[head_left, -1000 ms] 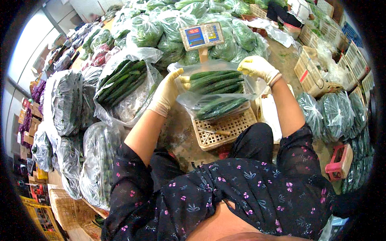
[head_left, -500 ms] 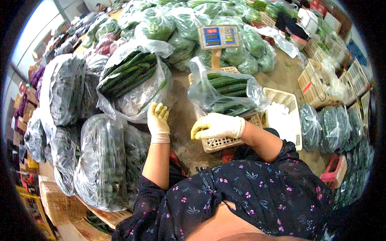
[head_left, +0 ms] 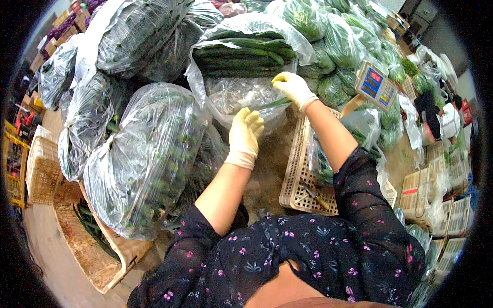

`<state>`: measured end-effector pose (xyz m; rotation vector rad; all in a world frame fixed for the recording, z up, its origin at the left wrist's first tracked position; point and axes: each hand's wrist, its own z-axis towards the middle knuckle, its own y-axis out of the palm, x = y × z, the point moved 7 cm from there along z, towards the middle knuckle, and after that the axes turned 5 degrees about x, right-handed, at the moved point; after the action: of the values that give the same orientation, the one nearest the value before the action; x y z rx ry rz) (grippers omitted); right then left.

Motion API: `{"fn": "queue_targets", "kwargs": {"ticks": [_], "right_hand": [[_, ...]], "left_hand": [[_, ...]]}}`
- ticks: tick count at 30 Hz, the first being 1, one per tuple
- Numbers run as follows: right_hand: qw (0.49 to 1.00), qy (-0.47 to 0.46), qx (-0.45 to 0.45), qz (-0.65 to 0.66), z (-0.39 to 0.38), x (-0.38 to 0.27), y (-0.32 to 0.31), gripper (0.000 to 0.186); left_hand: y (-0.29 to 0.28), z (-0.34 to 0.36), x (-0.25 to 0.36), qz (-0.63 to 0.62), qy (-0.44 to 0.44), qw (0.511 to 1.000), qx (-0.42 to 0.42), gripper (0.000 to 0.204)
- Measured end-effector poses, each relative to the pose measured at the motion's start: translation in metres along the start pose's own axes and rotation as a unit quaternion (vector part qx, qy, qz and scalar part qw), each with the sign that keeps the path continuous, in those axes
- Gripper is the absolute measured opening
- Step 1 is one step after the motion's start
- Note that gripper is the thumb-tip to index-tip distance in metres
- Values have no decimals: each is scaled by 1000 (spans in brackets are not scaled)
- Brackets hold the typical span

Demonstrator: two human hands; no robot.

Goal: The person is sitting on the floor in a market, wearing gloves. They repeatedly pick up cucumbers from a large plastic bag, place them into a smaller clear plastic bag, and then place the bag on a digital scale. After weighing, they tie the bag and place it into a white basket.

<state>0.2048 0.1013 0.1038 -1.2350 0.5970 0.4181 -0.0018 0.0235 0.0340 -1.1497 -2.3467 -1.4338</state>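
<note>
Both my hands wear pale yellow gloves. An open clear plastic bag (head_left: 197, 84) ahead of me holds a row of long dark green cucumbers (head_left: 239, 54). A single cucumber (head_left: 275, 104) slants across the bag's near right part. At its left end my left hand (head_left: 245, 134) has loosely bent fingers, apart from one another; whether they touch the cucumber I cannot tell. Reaching over the bag's right side, my right hand (head_left: 294, 89) has its fingers curved over with no object visible in them. The lone cucumber's right end passes behind my right wrist.
Right of me stands a cream plastic crate (head_left: 290, 177) with bagged cucumbers and a knife (head_left: 315, 196) in it. A scale display (head_left: 376, 85) rises behind it. Large filled bags (head_left: 146, 154) crowd the left, and bagged greens (head_left: 344, 43) are heaped at the back.
The view has swung left toward the open cucumber bag. My right hand has left the crate and reached over to that bag. My left hand is by the lone cucumber.
</note>
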Motion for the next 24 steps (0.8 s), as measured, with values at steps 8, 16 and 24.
{"fn": "queue_targets", "kwargs": {"ticks": [8, 16, 24], "right_hand": [[953, -34, -143, -265, 63, 56, 65, 26], [821, -107, -321, -460, -4, 55, 96, 47], [937, -138, -159, -279, -30, 14, 35, 37]], "left_hand": [[-7, -5, 44, -36, 31, 999, -17, 31], [-2, -12, 29, -51, -9, 998, -20, 30], [0, -9, -1, -14, -37, 999, -34, 31]]}}
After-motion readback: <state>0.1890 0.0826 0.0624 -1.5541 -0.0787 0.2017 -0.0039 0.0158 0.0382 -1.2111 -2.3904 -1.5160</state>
